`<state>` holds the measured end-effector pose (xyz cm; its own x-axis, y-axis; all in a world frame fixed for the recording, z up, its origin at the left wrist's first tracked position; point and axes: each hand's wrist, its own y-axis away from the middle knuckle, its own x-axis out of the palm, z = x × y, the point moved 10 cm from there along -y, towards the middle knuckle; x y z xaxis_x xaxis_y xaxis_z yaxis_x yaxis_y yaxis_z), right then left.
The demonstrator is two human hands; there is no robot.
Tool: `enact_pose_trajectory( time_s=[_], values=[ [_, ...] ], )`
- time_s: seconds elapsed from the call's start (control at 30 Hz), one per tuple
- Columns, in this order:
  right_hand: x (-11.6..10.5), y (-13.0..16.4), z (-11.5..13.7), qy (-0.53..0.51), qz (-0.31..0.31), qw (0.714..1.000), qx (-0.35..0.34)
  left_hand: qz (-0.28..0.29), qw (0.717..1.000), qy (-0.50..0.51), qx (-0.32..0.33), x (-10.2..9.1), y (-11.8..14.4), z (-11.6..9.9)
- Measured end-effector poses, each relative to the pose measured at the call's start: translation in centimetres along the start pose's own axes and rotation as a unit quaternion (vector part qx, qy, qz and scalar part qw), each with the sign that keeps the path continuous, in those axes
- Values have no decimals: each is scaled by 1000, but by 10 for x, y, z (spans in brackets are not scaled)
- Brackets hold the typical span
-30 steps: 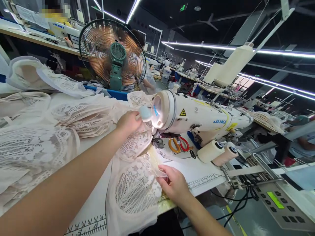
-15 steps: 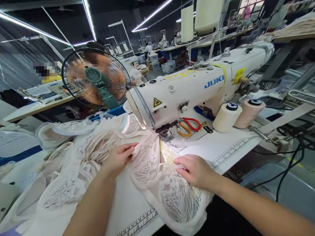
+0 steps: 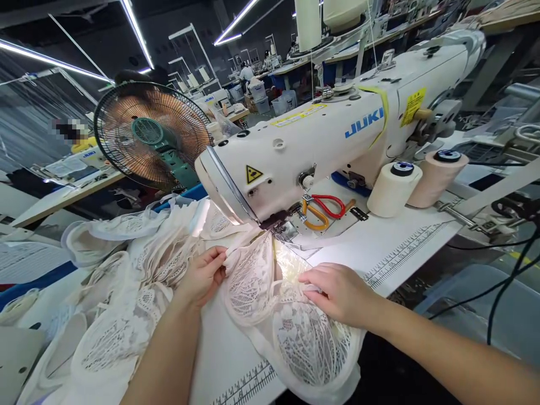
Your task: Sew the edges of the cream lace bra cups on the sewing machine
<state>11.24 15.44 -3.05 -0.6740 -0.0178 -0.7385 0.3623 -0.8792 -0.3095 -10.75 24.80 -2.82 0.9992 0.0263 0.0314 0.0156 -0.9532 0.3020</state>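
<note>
Staying pinched on lace garment (image 3: pixel 270 304): both hands.

Lace piece (image 3: pixel 291 332) near centre: cream/off-white, openwork floral patt. Lace pile (image 3: pixel 139 264) at left: same cream. Sewing machine (image 3: pixel 320 140): white w/ blue lettering, yellow warning stickers. Scissors (image 3: pixel 323 209): red & orange handles. Far-left fan (image 3: pixel 147 135): black grille, copper-tinted blades, green hub. Thread cones (image 3: pixel 415 183) at right: cream & beige.
</note>
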Motion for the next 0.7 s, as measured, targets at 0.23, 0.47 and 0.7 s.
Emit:
enact_pose_trajectory(
  time_s=[0.23,0.47,0.7],
  values=[
    [2,0,0,-16,12,1000,3,46,998,-36,5,4,0,0],
    [0,0,1,-26,4,1000,3,41,998,-33,18,2,1,-2],
    [-1,0,0,-22,1,1000,6,23,1000,-2,5,-1,1,-2]
  ],
)
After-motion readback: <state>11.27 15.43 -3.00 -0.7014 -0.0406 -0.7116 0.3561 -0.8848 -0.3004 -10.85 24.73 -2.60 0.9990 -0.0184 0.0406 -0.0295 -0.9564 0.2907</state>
